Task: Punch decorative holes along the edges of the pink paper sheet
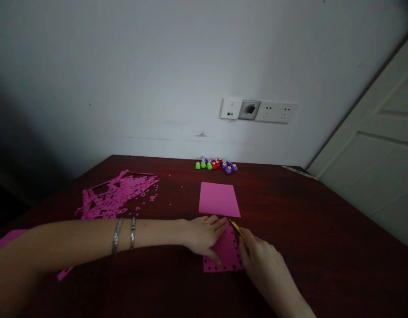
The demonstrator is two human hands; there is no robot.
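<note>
A pink sheet of paper point(227, 249) with punched holes along its bottom and right edges lies on the table in front of me. My left hand point(205, 236) rests flat on its upper left part, fingers spread. In my right hand point(258, 254) is a yellow utility knife point(237, 229), its tip at the sheet's upper right corner. My fingers are closed round the knife and hide much of its handle. Just beyond lies a plain pink sheet point(219, 199), with no holes showing.
A heap of pink paper strips point(116, 194) with small scraps lies at the left. Green, red and purple craft punches point(214, 164) stand at the table's back edge by the wall. More pink paper point(7, 238) shows past my left arm. Sockets point(258, 110) sit on the wall.
</note>
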